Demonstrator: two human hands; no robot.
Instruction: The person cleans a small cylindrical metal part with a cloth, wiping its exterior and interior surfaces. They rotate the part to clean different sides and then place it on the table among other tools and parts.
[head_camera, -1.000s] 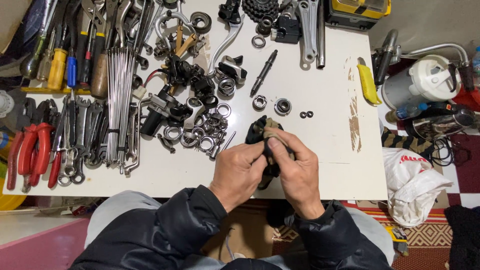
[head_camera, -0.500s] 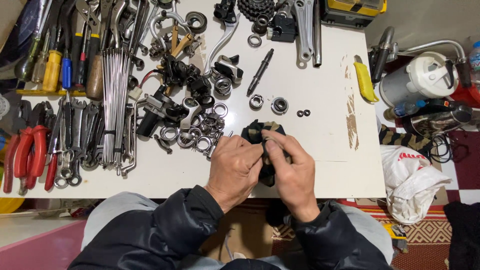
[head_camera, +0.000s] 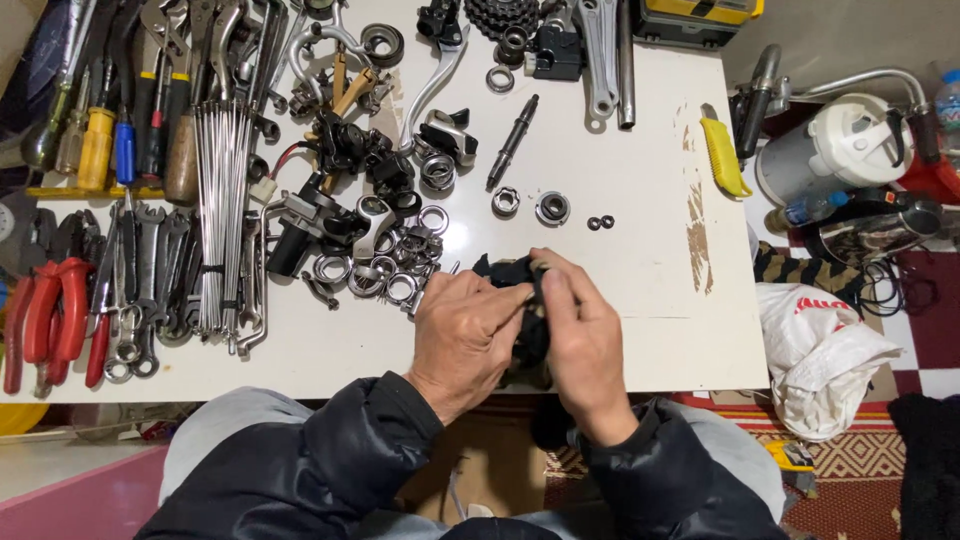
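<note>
Right hand (head_camera: 583, 335) drawn closer over dark rag (head_camera: 512, 272), left hand (head_camera: 468, 335) unmoved, both grips closed on it

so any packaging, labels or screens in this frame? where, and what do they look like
White plastic bag: floor right of the white table, crumpled, red print on top.
Yellow and black case: table's far right corner, boxy, cut off by the frame edge.
Plastic bottle: right of the table, lying down, clear with a blue band.
No screens or signs visible.
</note>
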